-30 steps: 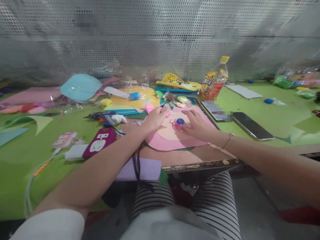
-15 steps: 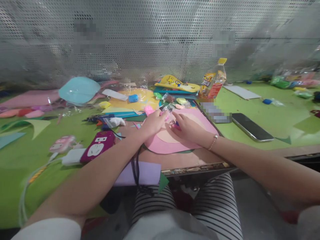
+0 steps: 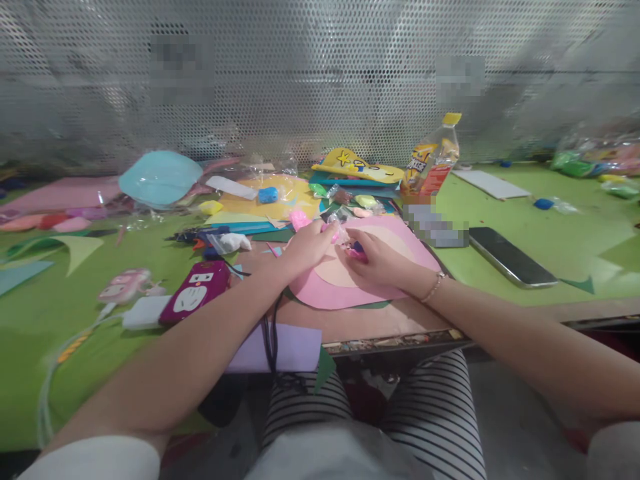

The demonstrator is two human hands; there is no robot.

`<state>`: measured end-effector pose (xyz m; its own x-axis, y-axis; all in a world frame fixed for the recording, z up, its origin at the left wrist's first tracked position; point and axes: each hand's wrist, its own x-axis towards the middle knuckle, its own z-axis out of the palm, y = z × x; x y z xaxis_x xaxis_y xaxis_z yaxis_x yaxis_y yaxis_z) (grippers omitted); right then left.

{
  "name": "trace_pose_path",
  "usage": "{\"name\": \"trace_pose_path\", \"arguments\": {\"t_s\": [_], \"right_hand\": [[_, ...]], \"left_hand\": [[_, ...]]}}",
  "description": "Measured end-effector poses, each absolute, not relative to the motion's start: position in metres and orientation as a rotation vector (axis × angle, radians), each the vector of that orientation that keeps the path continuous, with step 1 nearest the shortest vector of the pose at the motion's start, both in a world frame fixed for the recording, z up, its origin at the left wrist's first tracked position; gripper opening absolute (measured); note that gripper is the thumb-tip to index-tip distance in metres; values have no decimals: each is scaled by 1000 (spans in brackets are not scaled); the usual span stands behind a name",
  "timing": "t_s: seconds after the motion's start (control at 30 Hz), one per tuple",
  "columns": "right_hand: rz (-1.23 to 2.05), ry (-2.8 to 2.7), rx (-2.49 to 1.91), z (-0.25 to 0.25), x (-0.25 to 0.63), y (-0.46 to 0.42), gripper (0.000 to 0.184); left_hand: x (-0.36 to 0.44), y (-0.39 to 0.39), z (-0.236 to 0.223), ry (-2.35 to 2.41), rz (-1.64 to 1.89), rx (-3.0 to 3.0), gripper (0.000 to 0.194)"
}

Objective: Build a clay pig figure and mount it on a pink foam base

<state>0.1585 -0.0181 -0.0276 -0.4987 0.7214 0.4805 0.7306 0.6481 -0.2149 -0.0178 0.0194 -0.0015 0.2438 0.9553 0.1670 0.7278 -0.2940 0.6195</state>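
My left hand (image 3: 314,245) is closed on a clear plastic bag with bright pink clay (image 3: 300,221); a lump of the pink shows beyond my fingers, and crinkled plastic (image 3: 341,233) pokes out on their right. Close beside it, my right hand (image 3: 374,259) is curled round a small dark blue and pink thing (image 3: 357,249), mostly hidden by the fingers. Both hands rest over a pink paper sheet (image 3: 330,298) with a pale peach rounded shape (image 3: 330,272) on it.
Wrapped clay lumps (image 3: 367,200) and coloured papers lie behind the hands. Rightward stand a yellow-capped bottle (image 3: 433,163) and a black phone (image 3: 511,257). To the left are a purple power bank (image 3: 195,293) with a white plug and cable, and a light blue rounded shape (image 3: 160,177).
My right hand has turned slightly, and more of the blue and pink thing shows in it. The left hand keeps its hold on the bag. The view has shifted a little.
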Motion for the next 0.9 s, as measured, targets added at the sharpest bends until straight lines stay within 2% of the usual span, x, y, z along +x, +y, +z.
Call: {"name": "trace_pose_path", "arguments": {"t_s": [0.3, 0.5, 0.9], "right_hand": [[-68, -2282, -1071, -34, 154, -15, 43], [-40, -2362, -980, -32, 157, -13, 32], [-30, -2374, -993, -28, 156, -17, 26]], "left_hand": [[-17, 18, 0, 1555, 711, 2103, 40], [-17, 18, 0, 1560, 714, 2092, 41], [-18, 18, -1, 1561, 714, 2125, 41]]}}
